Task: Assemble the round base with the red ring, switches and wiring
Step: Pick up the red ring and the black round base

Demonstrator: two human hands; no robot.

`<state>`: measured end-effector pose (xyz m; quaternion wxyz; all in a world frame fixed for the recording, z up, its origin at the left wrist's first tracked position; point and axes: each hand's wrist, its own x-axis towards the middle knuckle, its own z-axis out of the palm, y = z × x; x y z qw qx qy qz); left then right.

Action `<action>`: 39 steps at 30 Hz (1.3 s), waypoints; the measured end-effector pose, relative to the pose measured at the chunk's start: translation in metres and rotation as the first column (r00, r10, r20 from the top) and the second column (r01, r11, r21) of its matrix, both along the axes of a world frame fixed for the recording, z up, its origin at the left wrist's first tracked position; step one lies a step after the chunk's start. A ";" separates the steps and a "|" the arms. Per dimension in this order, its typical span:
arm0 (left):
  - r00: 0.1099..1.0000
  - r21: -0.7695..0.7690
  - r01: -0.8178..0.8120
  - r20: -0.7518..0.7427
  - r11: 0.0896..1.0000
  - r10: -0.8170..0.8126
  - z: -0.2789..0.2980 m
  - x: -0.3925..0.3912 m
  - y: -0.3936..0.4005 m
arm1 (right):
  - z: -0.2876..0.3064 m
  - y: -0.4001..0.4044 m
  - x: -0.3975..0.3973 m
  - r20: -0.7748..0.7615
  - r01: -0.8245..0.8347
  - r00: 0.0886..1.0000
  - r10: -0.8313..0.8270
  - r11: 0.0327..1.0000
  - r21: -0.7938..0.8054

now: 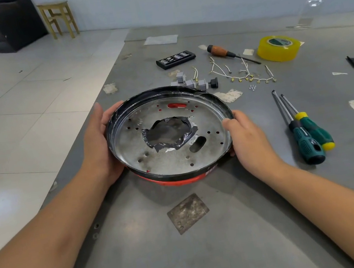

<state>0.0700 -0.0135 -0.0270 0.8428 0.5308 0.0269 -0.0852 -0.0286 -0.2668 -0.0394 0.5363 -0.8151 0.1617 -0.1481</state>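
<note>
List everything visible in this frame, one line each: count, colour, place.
round base: 1, silver with black rim, table centre, held
red ring: 1, red, under the base
switches: cluster, grey, behind the base
wires: bundle, white, right of the switches
screwdrivers: 2, green, right
wooden-handled screwdriver: 1, far centre
tape roll: 1, yellow, far right
bit case: 1, black, far centre
stool: 1, wooden, floor
left hand: grips the rim
right hand: grips the rim
</note>
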 end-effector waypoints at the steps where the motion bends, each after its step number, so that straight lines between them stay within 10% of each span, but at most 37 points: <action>1: 1.000 -0.010 -0.005 0.005 1.000 0.005 0.000 -0.001 0.001 | 0.000 0.002 0.000 0.006 0.005 1.000 -0.005 1.000 -0.015; 19: 0.971 0.093 -0.163 0.194 0.982 0.142 0.004 -0.007 -0.002 | -0.003 -0.001 -0.001 0.033 0.047 0.998 -0.046 0.999 -0.025; 24: 0.497 0.533 -0.517 0.824 0.670 -0.272 0.022 -0.039 0.007 | 0.003 0.004 -0.005 0.063 0.013 0.998 -0.011 0.999 -0.038; 30: 0.360 0.809 -0.567 0.414 0.156 -0.836 0.021 -0.084 -0.023 | 0.002 0.009 -0.006 0.072 -0.051 0.996 0.056 0.996 -0.073; 39: 0.362 0.857 -0.473 0.402 0.206 -0.841 0.030 -0.080 -0.010 | -0.003 -0.007 -0.006 0.059 -0.078 0.995 0.080 0.996 -0.042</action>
